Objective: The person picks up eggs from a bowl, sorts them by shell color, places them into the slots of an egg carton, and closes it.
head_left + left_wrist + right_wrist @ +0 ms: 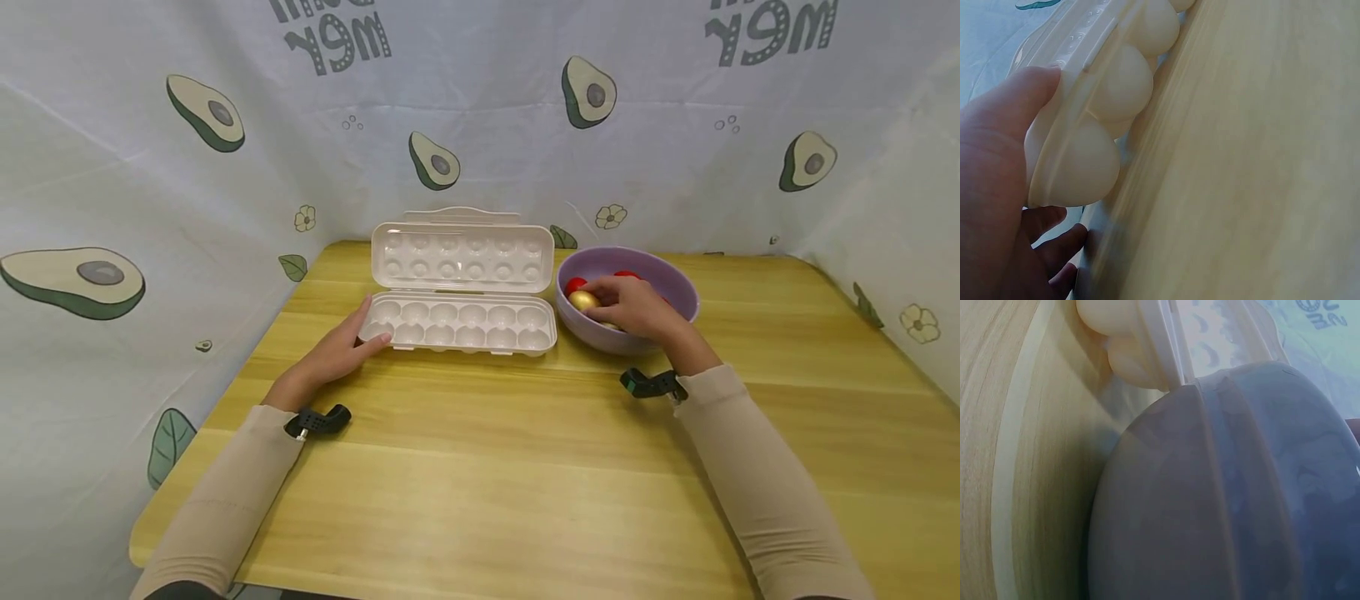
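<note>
A white plastic egg tray (471, 314) lies with its lid (463, 258) raised at the back; its cups hold nothing. My left hand (341, 346) grips the tray's left end. In the left wrist view the thumb (1035, 87) lies over the rim and the other fingers (1060, 247) curl below the end. Just right of the tray stands a purple bowl (678, 287) with red eggs (576, 286) and gold ones inside. My right hand (633, 308) reaches into it, thumb and fingers pinching a gold egg (582, 301). The bowl's side mostly hides this hand in the right wrist view.
All of this stands towards the back of a wooden table (480, 467). Behind and to both sides hangs a pale curtain (495, 75) printed with avocados. The bowl's outer wall (1154, 506) comes close to the tray's right end.
</note>
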Demonstrator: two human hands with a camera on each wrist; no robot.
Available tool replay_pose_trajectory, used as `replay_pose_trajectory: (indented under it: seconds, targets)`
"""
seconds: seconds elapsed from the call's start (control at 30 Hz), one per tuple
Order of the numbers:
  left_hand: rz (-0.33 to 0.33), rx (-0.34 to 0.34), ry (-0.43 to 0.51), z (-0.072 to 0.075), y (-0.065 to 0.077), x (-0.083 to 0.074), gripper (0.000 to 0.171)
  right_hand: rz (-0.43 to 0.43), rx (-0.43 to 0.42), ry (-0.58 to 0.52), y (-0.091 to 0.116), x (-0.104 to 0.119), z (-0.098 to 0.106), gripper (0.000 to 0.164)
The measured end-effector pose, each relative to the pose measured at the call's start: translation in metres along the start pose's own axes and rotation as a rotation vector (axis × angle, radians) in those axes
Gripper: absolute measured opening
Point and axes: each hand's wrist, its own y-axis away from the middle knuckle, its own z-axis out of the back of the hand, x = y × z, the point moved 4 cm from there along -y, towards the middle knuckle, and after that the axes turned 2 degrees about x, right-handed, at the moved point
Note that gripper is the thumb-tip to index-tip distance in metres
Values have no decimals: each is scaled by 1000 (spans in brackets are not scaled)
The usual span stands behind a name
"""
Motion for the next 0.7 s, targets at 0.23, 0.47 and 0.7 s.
replay_pose_trajectory:
  seconds: [0.23, 0.47, 0.7]
  targets:
    - [-1, -5, 0, 0, 0, -1, 76, -1, -21, -29, 0, 0, 1, 41]
    - [1, -3, -1, 1, -1, -1, 76, -17, -37, -52, 0, 0, 2, 42]
    - [1, -6, 12, -2, -7, 14, 78, -59, -60, -150, -1, -5, 5, 46]
